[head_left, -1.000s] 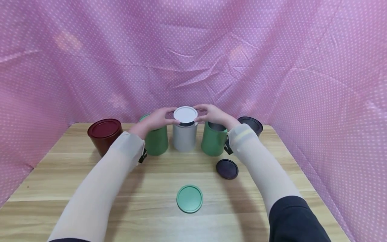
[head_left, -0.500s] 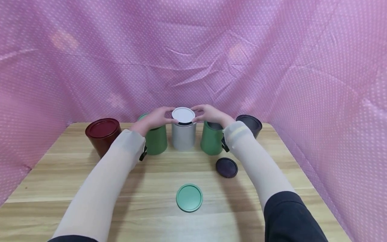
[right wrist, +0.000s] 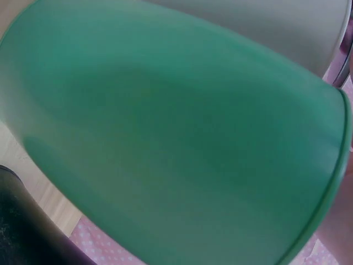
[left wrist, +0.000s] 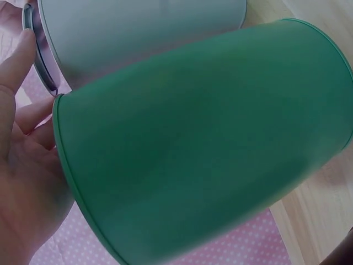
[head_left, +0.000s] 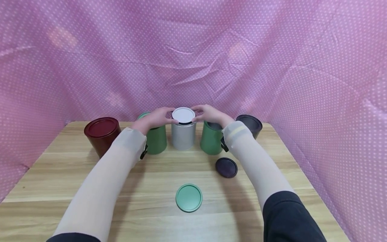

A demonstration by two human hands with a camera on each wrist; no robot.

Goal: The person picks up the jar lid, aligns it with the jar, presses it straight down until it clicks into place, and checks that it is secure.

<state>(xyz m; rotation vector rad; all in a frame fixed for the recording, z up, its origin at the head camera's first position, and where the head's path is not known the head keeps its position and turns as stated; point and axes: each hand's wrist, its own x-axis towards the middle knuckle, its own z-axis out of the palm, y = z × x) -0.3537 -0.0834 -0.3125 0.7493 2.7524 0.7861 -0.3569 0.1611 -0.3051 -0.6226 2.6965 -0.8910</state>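
Observation:
Both hands grip a white round lid (head_left: 183,115) by opposite sides of its rim, close over a white canister (head_left: 183,137). A dark strip shows under the lid's front edge. My left hand (head_left: 156,118) has its thumb at the front of the rim and fingers behind; my right hand (head_left: 210,113) mirrors it. In the left wrist view, the lid (left wrist: 39,52) stands a small gap off the canister's (left wrist: 143,33) rim. Green canisters flank the white one: the left (head_left: 157,141) is partly behind my left hand, the right (head_left: 210,141) is uncovered.
A dark red canister (head_left: 102,134) with its lid on stands far left, a dark grey canister (head_left: 249,124) at the right. On the wooden table (head_left: 145,208) lie a green lid (head_left: 188,198) and a dark lid (head_left: 226,167). Pink dotted cloth (head_left: 193,43) hangs behind.
Both hands have brought the white lid down closer to the white canister and slightly left, narrowing the dark strip. Over the last half second they have hardly moved.

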